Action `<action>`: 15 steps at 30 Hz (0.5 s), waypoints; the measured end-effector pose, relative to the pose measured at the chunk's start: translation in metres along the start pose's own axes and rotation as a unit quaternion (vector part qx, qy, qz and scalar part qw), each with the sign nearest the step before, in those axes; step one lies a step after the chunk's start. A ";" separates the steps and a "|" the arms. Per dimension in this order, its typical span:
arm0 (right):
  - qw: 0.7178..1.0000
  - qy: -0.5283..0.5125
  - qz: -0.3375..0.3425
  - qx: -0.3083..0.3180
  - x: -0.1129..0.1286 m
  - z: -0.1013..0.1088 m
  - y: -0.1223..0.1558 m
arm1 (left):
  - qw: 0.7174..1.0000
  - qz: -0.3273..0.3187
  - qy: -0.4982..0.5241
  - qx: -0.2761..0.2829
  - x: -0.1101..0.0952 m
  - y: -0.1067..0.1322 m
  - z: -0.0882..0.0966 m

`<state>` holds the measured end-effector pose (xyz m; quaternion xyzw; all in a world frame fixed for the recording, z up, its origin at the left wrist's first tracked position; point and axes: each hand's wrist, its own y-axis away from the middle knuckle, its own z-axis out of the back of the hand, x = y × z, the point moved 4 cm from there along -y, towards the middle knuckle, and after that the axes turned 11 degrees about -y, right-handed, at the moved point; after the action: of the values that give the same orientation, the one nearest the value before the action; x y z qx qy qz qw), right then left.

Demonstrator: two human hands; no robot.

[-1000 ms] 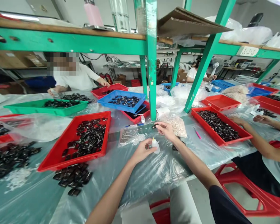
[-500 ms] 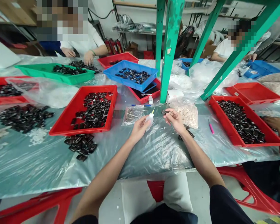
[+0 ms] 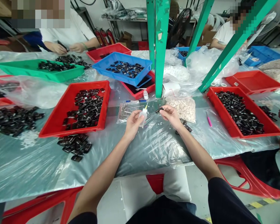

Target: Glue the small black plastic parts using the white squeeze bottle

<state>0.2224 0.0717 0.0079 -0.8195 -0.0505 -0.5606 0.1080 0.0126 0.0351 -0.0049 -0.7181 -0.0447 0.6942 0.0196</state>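
- The green post rises from the plastic-covered worktop.
- Left hand: nearer the person than the post's foot and left of it, its grip wrapped around a translucent bottle, whose yellowish nozzle points upward.
- Right hand: in front of the post's foot and slightly right, its grip pinching a small black piece, which sits just in front of the post, apart from the nozzle.
- Right of the post's foot, near the right hand: a bag of pale bits; farther right, a pink pen and a red tray full of black parts.
- Just left of the post's foot: a small white bottle, then a blue pen and a bag of thin pins.
- Well left of the post: another red tray of black parts, a heap of them in front.
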 end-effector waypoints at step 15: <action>0.968 0.207 0.015 0.143 -0.017 -0.009 0.007 | 0.999 -0.001 0.023 -0.022 -0.001 0.000 0.001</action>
<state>0.2096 0.0637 -0.0052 -0.6621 -0.0945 -0.7034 0.2406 0.0119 0.0351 -0.0037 -0.7341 -0.0599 0.6764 0.0052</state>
